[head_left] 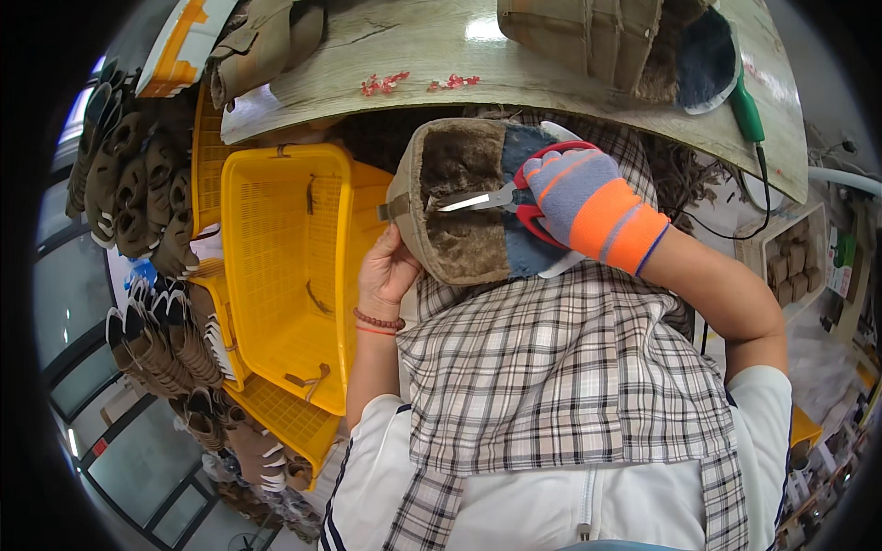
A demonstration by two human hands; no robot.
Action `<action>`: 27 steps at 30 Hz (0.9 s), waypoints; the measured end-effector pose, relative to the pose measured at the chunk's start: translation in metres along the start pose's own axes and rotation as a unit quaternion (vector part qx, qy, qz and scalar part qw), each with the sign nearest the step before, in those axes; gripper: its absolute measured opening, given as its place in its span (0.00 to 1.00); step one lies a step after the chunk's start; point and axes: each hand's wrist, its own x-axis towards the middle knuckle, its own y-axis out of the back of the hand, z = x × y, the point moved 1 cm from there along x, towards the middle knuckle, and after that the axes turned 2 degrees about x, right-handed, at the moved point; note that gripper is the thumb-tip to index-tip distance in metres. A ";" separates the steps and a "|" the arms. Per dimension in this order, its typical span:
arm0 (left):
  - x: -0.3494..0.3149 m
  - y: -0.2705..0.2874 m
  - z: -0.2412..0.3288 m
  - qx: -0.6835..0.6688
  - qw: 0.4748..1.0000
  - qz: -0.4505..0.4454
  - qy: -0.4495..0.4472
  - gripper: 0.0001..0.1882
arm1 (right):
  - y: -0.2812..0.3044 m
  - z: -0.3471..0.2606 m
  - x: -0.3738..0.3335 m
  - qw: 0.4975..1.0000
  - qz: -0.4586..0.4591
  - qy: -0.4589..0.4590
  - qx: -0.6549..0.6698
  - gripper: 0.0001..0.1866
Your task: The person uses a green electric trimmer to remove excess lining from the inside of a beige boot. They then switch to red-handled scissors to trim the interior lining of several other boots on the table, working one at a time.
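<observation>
My left hand (390, 264) is bare, with a beaded bracelet at the wrist. Its thumb and fingers pinch the near-left edge of a brown boot upper (464, 253), which has plush fur lining and a dark blue section on its right side. Over this piece, my right hand (581, 204) wears a grey and orange glove. It grips red-handled scissors (501, 198), their pointed blades reaching left into the furry opening. The blades look nearly closed. The boot upper rests above my checked apron (542, 367), just below the table edge.
Yellow plastic baskets (285, 266) stand at my left, beside hanging and stacked brown boot uppers (138, 174). On the table (413, 55) lie more uppers (588, 37), red scraps (384, 84) and a green-handled tool (747, 108) with a black cord. A crate (788, 248) of brown pieces sits at right.
</observation>
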 end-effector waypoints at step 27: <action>0.000 -0.008 0.000 0.022 1.000 0.001 0.002 0.18 | 0.009 0.008 -0.004 0.997 0.026 -0.013 0.066 0.13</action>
